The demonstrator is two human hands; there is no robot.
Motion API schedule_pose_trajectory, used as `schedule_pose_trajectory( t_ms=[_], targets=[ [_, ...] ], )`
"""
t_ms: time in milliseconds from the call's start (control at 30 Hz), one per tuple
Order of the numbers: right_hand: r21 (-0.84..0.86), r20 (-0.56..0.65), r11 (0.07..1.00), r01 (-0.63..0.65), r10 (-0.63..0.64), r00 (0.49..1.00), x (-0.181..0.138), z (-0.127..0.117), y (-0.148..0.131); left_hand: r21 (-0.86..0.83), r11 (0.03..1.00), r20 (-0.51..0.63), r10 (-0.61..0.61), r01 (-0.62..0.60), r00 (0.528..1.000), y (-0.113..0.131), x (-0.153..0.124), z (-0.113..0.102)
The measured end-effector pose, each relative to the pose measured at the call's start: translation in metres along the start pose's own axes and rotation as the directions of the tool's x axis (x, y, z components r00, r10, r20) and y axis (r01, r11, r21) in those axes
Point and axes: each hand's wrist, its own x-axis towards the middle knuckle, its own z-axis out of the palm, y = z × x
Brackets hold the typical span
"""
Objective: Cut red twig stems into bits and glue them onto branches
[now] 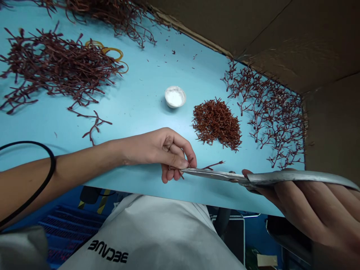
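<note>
My left hand (174, 155) is closed in a pinch on a thin reddish-brown branched twig (190, 162), near the table's front edge. My right hand (306, 206) grips the handles of metal scissors (213, 173), whose blades point left. The blade tips reach the twig right at my left thumb and look nearly closed. Just behind the blades shows another bit of twig (215, 165); whether it joins the held one I cannot tell. Beyond my hands lies a heap of short cut twig pieces (216, 123). A small white bowl (174, 96) with white contents stands behind my left hand.
Long branched twigs (56, 63) lie piled at the left beside yellow rubber bands (112, 52), with another bundle (107, 15) behind. Small forked twigs (275, 108) spread at the right against a cardboard wall (281, 41). A loose twig (94, 123) lies near my left forearm.
</note>
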Motion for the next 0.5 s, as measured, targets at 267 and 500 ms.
schedule_pose_trajectory(
  t_ms=[267, 500],
  targets=[
    [-0.020, 0.012, 1.000, -0.003, 0.003, 1.000, 0.005, 0.001, 0.000, -0.002, 1.000, -0.022, 0.010, -0.010, 1.000, -0.001, 0.000, 0.000],
    [-0.108, -0.098, 0.994, 0.024, -0.035, 0.995, 0.018, 0.002, 0.000, 0.008, 1.000, -0.044, 0.029, -0.029, 0.999, -0.001, 0.001, -0.001]
  ],
)
